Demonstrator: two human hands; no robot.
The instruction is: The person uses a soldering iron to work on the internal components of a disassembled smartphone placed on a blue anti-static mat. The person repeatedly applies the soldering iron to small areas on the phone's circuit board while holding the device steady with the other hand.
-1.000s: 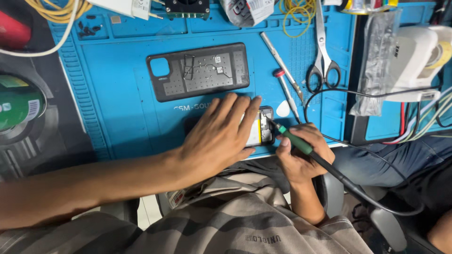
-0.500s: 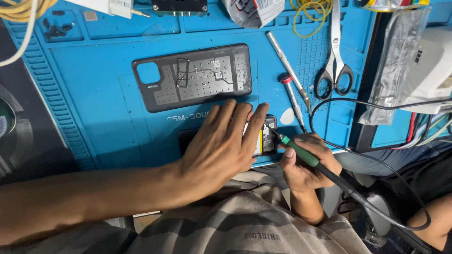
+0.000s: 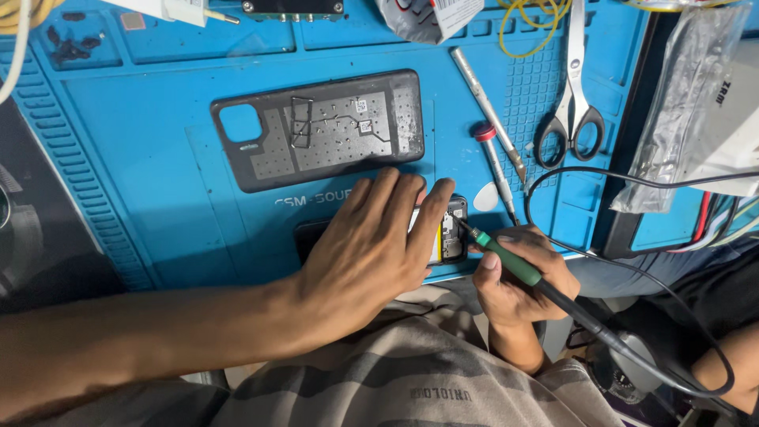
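Observation:
My left hand (image 3: 371, 253) lies flat, fingers together, pressing down on an opened phone (image 3: 451, 233) at the near edge of the blue work mat (image 3: 158, 158). Most of the phone is hidden under the hand; only its right end with exposed circuitry shows. My right hand (image 3: 518, 277) grips a green-handled soldering iron (image 3: 514, 261) like a pen, its tip touching the exposed end of the phone. The iron's black cable (image 3: 632, 348) trails off to the lower right. A dark phone back cover (image 3: 320, 130) lies inner side up, beyond my left hand.
Right of the cover lie a silver tool (image 3: 486, 103), a red-capped screwdriver (image 3: 494, 158), a white pick (image 3: 486, 198) and scissors (image 3: 571, 103). Yellow wire (image 3: 538, 24) and a clear plastic bag (image 3: 684, 103) sit at the far right. Another person's arm (image 3: 735, 364) shows lower right.
The view has shifted so the mat and tools sit further right and lower. Both hands keep their positions on the phone and the soldering iron.

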